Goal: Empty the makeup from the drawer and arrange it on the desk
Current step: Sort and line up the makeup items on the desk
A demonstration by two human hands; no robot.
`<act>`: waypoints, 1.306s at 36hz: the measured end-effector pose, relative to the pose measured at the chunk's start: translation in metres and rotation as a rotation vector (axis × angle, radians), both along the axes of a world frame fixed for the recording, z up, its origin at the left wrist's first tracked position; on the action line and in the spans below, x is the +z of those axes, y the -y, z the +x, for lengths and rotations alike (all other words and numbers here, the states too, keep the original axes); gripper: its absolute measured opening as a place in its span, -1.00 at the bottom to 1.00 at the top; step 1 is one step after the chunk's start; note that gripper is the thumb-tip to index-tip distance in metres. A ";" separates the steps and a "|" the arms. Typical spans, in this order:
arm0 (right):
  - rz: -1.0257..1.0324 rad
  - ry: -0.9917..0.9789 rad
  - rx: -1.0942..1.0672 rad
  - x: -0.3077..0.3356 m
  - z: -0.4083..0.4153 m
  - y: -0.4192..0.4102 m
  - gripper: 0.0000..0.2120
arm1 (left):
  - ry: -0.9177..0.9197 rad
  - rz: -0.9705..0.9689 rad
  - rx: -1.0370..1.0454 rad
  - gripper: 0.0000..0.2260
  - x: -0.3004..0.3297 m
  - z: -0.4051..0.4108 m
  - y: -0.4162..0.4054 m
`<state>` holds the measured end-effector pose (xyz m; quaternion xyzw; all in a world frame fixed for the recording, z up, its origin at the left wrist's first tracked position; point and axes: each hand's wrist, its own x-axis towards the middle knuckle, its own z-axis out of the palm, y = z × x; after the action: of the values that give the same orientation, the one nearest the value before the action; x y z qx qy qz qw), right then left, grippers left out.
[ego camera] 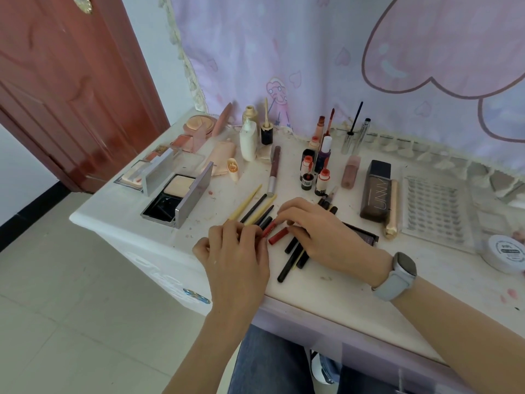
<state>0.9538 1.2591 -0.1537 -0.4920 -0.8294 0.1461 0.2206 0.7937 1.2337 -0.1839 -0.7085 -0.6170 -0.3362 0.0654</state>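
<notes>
While both hands work the near-centre of the tabletop (341,291), I log the lot as follows. Left hand (238,251): grip curled over the near ends of the fanned pencils (255,207), two yellow and several black; whether it truly pinches one I cannot tell. Right hand (321,237): fingertips bent down onto two short red sticks (277,233), with black liner pens (289,261) lying partly under the palm; a firm pinch is not visible. A grey watch (397,275) sits on that wrist. Far left: open powder compact (177,194), blush pans and palettes. Far centre: standing white bottle (248,142), small red-capped lip tints (315,173), upright mascara wands. Right: dark foundation bottle (375,191) lying flat, lash tray (434,209), white jar (505,253). The drawer is not in view; the makeup looks already out, so I judge this to be the arranging stage. Risks: the round sticks may roll off the near edge if nudged; a wide sweep of the right hand could topple the standing tints just beyond; a left forearm swing could clip the open compact near the left edge.
</notes>
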 end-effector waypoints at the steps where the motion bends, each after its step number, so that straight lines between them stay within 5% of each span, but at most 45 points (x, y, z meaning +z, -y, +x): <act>1: 0.010 -0.015 -0.023 0.000 0.002 0.000 -0.76 | 0.018 0.028 -0.015 -0.94 -0.001 0.000 0.000; 9: 0.083 0.142 -0.023 0.006 0.031 0.006 -0.81 | -0.063 0.057 -0.318 -0.79 -0.008 -0.004 -0.003; 21: 0.124 0.469 0.224 0.016 0.027 -0.016 -0.73 | -0.034 0.072 -0.255 -0.76 -0.009 -0.004 -0.004; 33: 0.333 0.640 0.345 0.021 0.027 -0.022 -0.88 | -0.040 0.014 -0.258 -0.74 -0.011 -0.005 -0.004; 38: 0.405 0.221 0.253 0.027 0.025 -0.006 -0.84 | -0.005 0.035 -0.233 -0.72 -0.012 -0.004 -0.003; 47: -0.166 -1.091 -0.102 0.029 0.014 0.011 -0.81 | 0.211 0.034 -0.288 -0.65 0.005 0.004 0.001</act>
<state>0.9682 1.2485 -0.1250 -0.4003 -0.5556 0.4336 0.5857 0.7972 1.2325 -0.1786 -0.7491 -0.5068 -0.4250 -0.0365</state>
